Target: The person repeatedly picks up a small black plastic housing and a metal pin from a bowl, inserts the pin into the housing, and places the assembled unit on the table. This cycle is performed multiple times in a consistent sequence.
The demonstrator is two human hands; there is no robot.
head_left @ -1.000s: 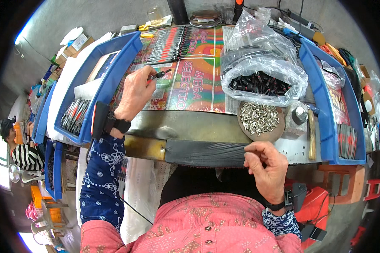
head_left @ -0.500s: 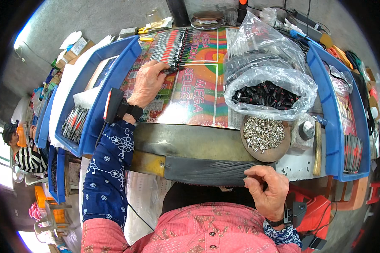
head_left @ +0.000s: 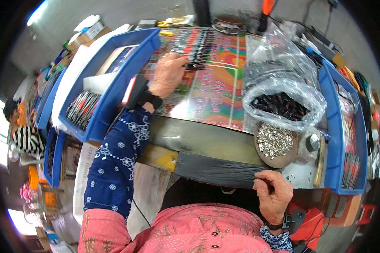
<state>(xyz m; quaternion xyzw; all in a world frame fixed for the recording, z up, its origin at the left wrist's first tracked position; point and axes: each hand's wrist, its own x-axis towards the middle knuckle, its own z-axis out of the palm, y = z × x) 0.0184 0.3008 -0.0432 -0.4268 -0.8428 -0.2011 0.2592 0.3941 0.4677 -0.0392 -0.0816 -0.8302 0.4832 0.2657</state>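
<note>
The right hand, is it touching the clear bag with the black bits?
Apart. The head view shows the dish of silver pieces lying between the right hand and the clear bag.

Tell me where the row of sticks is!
In the head view, the row of sticks lies at top centre, right of a blue tray, with the left hand at its near end.

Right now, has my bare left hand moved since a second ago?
Yes. Judged against the flat multicoloured printed sheet, your bare left hand has moved farther from your body, toward the row of slim red, silver and black rods.
</note>
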